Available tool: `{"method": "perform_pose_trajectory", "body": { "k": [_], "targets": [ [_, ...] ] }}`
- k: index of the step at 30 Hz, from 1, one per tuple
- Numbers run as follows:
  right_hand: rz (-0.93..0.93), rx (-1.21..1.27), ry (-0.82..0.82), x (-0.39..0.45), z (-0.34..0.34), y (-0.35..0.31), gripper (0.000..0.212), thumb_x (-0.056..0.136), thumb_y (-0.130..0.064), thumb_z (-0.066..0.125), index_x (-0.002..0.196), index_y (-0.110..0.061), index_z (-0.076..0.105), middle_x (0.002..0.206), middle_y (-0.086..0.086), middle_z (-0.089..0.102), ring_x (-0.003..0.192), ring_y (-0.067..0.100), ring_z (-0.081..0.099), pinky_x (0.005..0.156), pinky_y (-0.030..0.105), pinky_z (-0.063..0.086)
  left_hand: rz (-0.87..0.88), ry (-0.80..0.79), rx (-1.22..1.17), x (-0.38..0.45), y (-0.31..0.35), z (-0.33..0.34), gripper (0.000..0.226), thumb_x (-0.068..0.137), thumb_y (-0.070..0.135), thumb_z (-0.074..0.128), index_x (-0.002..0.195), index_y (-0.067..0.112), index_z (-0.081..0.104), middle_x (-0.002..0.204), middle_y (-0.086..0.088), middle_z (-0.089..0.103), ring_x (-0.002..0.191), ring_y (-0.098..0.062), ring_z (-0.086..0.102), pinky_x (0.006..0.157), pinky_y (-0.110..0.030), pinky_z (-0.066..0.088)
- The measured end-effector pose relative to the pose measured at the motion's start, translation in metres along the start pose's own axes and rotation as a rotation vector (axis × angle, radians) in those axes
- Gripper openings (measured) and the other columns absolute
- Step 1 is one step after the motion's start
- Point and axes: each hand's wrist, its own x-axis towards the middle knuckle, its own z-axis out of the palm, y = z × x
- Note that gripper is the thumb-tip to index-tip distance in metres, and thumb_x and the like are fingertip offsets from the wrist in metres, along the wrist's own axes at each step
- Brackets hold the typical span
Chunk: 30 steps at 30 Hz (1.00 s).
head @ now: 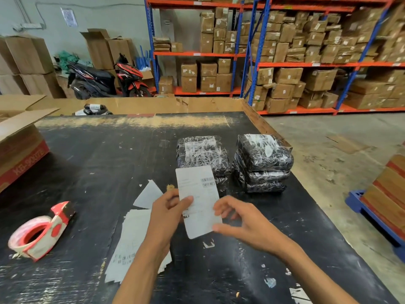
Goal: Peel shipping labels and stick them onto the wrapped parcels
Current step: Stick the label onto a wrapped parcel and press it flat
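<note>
A white shipping label [199,200] with barcodes is held upright above the black table [98,163]. My left hand [168,216] pinches its left edge with the thumb on its face. My right hand [243,222] pinches its right edge between thumb and fingers. Just beyond the label lies a stack of black wrapped parcels [202,156] with a label on top. A second stack of three wrapped parcels [263,163] stands to the right near the table's edge. A pile of more labels [131,242] lies under my left forearm, with a loose white sheet [149,195] beside it.
A red and white tape dispenser [41,229] sits at the near left. An open cardboard box [19,148] stands at the far left of the table. Behind are a cardboard bin [153,105], a scooter [109,80] and shelves of cartons [285,62].
</note>
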Motion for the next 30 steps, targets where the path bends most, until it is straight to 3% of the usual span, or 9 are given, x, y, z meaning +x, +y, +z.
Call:
{"method": "perform_pose_trajectory", "body": {
  "k": [4, 8, 10, 14, 16, 21, 25, 28, 30],
  "targets": [
    [0.149, 0.267, 0.257, 0.012, -0.017, 0.006, 0.032, 0.086, -0.033, 0.077, 0.113, -0.030, 0.060, 0.092, 0.002, 0.068, 0.076, 0.013, 0.062, 0.068, 0.027, 0.053, 0.025, -0.122, -0.019, 0.006, 0.009, 0.012, 0.020, 0.093, 0.011, 0.064, 0.113, 0.012, 0.066, 0.109, -0.004, 0.076, 0.101, -0.023, 0.072, 0.088, -0.042, 0.056],
    [0.165, 0.391, 0.226, 0.031, -0.035, 0.012, 0.006, 0.092, -0.015, 0.072, 0.098, -0.013, 0.072, 0.094, 0.011, 0.076, 0.078, 0.020, 0.071, 0.062, 0.029, 0.055, 0.022, -0.153, -0.018, 0.019, 0.016, 0.024, 0.021, 0.093, 0.012, 0.064, 0.114, 0.010, 0.066, 0.110, -0.006, 0.076, 0.103, -0.025, 0.072, 0.090, -0.043, 0.056],
    [0.189, 0.424, 0.225, 0.044, -0.042, 0.014, 0.006, 0.092, -0.012, 0.071, 0.095, -0.008, 0.073, 0.093, 0.011, 0.078, 0.083, 0.026, 0.073, 0.063, 0.030, 0.056, 0.023, -0.121, 0.015, 0.028, 0.021, 0.029, 0.020, 0.093, 0.011, 0.065, 0.113, 0.011, 0.066, 0.108, -0.006, 0.077, 0.101, -0.025, 0.073, 0.088, -0.044, 0.057],
    [0.256, 0.482, 0.232, 0.075, -0.055, 0.013, 0.016, 0.093, -0.016, 0.071, 0.102, -0.003, 0.073, 0.091, 0.014, 0.078, 0.075, 0.024, 0.069, 0.062, 0.030, 0.054, 0.056, -0.047, 0.135, 0.056, 0.038, 0.033, 0.021, 0.092, 0.010, 0.067, 0.112, 0.015, 0.067, 0.101, -0.001, 0.078, 0.093, -0.022, 0.075, 0.082, -0.046, 0.060],
    [0.263, 0.484, 0.244, 0.095, -0.062, 0.011, 0.012, 0.093, -0.015, 0.070, 0.096, -0.005, 0.075, 0.086, 0.016, 0.078, 0.070, 0.022, 0.066, 0.059, 0.029, 0.052, 0.077, 0.009, 0.218, 0.078, 0.048, 0.035, 0.022, 0.090, 0.010, 0.069, 0.111, 0.016, 0.068, 0.103, -0.001, 0.076, 0.095, -0.022, 0.073, 0.081, -0.042, 0.061],
    [0.298, 0.398, 0.304, 0.148, -0.077, 0.009, 0.009, 0.090, -0.018, 0.073, 0.082, -0.021, 0.070, 0.065, -0.002, 0.071, 0.050, 0.007, 0.058, 0.049, 0.024, 0.046, 0.116, 0.053, 0.341, 0.131, 0.066, 0.034, 0.024, 0.084, 0.004, 0.074, 0.103, 0.017, 0.069, 0.093, -0.005, 0.071, 0.089, -0.023, 0.070, 0.071, -0.029, 0.058],
    [0.325, 0.348, 0.328, 0.179, -0.081, 0.016, 0.018, 0.090, -0.014, 0.073, 0.074, -0.021, 0.068, 0.058, -0.009, 0.066, 0.052, 0.010, 0.056, 0.044, 0.019, 0.042, 0.125, 0.039, 0.447, 0.165, 0.069, 0.034, 0.030, 0.080, 0.001, 0.076, 0.106, 0.014, 0.070, 0.093, -0.007, 0.069, 0.090, -0.026, 0.067, 0.081, -0.040, 0.058],
    [0.368, 0.311, 0.301, 0.189, -0.078, 0.026, 0.005, 0.091, -0.014, 0.072, 0.092, -0.012, 0.068, 0.082, -0.001, 0.068, 0.057, 0.009, 0.057, 0.041, 0.013, 0.039, 0.122, 0.020, 0.534, 0.179, 0.064, 0.035, 0.033, 0.080, 0.000, 0.076, 0.111, 0.009, 0.069, 0.093, -0.006, 0.070, 0.090, -0.025, 0.067, 0.084, -0.040, 0.057],
    [0.376, 0.289, 0.300, 0.191, -0.076, 0.032, 0.009, 0.091, -0.012, 0.072, 0.100, -0.008, 0.071, 0.101, 0.004, 0.069, 0.063, 0.006, 0.056, 0.040, 0.009, 0.039, 0.138, 0.022, 0.564, 0.182, 0.056, 0.036, 0.033, 0.080, 0.000, 0.075, 0.111, 0.010, 0.070, 0.096, -0.010, 0.071, 0.090, -0.027, 0.067, 0.085, -0.042, 0.056]
  ]
}}
